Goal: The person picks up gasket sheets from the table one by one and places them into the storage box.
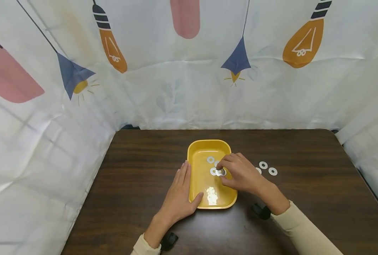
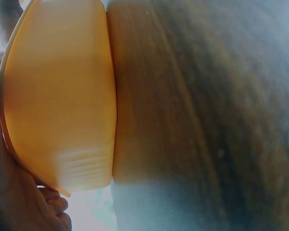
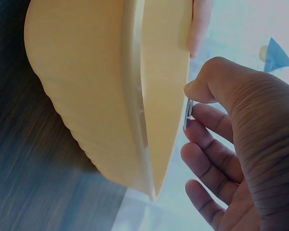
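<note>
A yellow rectangular tray (image 1: 199, 186) sits on the table, with several flat silver washers (image 1: 210, 159) lying inside it. My right hand (image 1: 241, 174) is over the tray's right side and pinches a metal washer (image 3: 188, 114) between thumb and fingertips; in the right wrist view it is seen edge-on, and whether it is one or a small stack I cannot tell. My left hand (image 1: 180, 194) rests along the tray's left rim, fingers straight and thumb over the near left corner. The left wrist view shows the tray's outer wall (image 2: 62, 96) beside that hand.
More washers (image 1: 273, 171) lie on the dark wood table (image 1: 138, 184) to the right of the tray, one partly hidden by my right hand. A white curtain (image 1: 189, 95) printed with lamps and bulbs hangs behind the table and along its sides.
</note>
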`<state>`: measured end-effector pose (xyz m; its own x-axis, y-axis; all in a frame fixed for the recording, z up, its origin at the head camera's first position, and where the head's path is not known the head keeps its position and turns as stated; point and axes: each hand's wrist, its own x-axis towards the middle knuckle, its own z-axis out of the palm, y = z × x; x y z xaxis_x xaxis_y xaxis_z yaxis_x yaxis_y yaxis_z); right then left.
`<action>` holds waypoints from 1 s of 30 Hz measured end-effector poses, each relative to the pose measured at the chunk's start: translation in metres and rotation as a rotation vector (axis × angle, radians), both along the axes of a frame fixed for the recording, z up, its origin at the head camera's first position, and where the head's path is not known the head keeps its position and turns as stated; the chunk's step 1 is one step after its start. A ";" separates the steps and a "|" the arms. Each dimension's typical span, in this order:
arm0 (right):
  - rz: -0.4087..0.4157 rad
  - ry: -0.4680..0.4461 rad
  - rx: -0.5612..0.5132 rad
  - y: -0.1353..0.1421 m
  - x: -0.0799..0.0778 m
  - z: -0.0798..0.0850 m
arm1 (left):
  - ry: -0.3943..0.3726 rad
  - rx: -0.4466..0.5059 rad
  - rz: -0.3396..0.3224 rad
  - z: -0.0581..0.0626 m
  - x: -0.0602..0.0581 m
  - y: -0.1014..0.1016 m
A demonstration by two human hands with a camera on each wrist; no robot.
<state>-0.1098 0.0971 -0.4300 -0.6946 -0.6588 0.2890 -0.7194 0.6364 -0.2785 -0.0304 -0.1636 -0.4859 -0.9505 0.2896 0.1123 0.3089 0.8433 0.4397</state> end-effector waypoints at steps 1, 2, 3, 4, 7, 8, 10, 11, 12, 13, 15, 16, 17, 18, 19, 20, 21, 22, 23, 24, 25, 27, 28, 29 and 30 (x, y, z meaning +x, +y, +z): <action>0.000 0.000 0.003 0.000 0.000 0.000 | 0.004 -0.002 0.001 0.000 0.000 0.000; 0.000 0.001 0.005 -0.001 0.000 0.000 | 0.001 -0.001 0.002 0.000 0.000 0.001; 0.003 0.000 0.008 -0.001 0.000 0.000 | 0.004 0.000 0.002 0.000 0.000 0.001; 0.005 0.001 0.012 -0.001 0.000 0.001 | 0.008 -0.001 0.002 0.000 0.000 0.001; 0.015 0.004 0.022 -0.003 0.000 0.002 | 0.025 -0.004 0.001 0.000 0.000 0.001; 0.017 0.007 0.025 -0.003 0.000 0.003 | 0.027 -0.003 0.000 0.000 0.000 0.001; 0.021 0.011 0.031 -0.004 -0.001 0.004 | 0.030 -0.003 -0.002 0.000 0.000 0.001; 0.021 0.012 0.033 -0.004 -0.001 0.005 | 0.026 -0.001 -0.003 0.000 0.000 0.000; 0.021 0.012 0.036 -0.005 0.000 0.006 | 0.024 0.001 -0.005 0.001 0.000 0.000; 0.021 0.011 0.037 -0.005 0.000 0.006 | 0.021 0.004 -0.006 0.001 0.000 0.000; 0.019 0.005 0.041 -0.005 0.000 0.007 | 0.020 0.004 -0.007 0.001 -0.001 0.001; 0.016 0.000 0.040 -0.005 0.000 0.008 | 0.020 0.005 -0.008 0.001 -0.001 0.001; 0.009 -0.003 0.041 -0.005 0.000 0.008 | 0.023 0.003 -0.007 0.001 -0.001 0.001; 0.000 -0.009 0.041 -0.004 0.000 0.009 | 0.029 0.001 -0.007 0.000 -0.001 0.001; -0.014 -0.016 0.041 -0.002 0.000 0.009 | 0.035 0.000 -0.007 0.000 -0.001 0.001; -0.031 -0.025 0.041 -0.001 0.000 0.010 | 0.039 -0.003 -0.006 -0.001 -0.001 0.002; -0.048 -0.033 0.041 0.001 0.000 0.011 | 0.039 -0.005 -0.005 -0.001 -0.001 0.002; -0.065 -0.039 0.039 0.003 -0.001 0.012 | 0.038 -0.006 -0.005 -0.002 -0.001 0.002; -0.080 -0.045 0.042 0.006 -0.001 0.012 | 0.039 -0.010 -0.003 -0.002 -0.001 0.002; -0.093 -0.053 0.043 0.008 -0.002 0.013 | 0.040 -0.013 -0.001 -0.002 0.000 0.002; -0.105 -0.054 0.042 0.010 -0.002 0.013 | 0.040 -0.014 0.000 -0.002 0.000 0.002; -0.123 -0.052 0.040 0.015 -0.003 0.012 | 0.036 -0.010 0.003 -0.002 0.000 0.002; -0.132 -0.053 0.035 0.018 -0.004 0.012 | 0.036 -0.008 0.003 -0.002 0.000 0.001; -0.141 -0.051 0.030 0.021 -0.004 0.011 | 0.036 -0.007 0.004 -0.001 0.000 0.001; -0.151 -0.054 0.024 0.025 -0.005 0.010 | 0.040 -0.006 0.005 -0.001 -0.001 0.001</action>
<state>-0.1144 0.1218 -0.4198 -0.8001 -0.5523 0.2341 -0.5998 0.7429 -0.2973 -0.0310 -0.1624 -0.4871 -0.9468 0.2857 0.1481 0.3218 0.8476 0.4219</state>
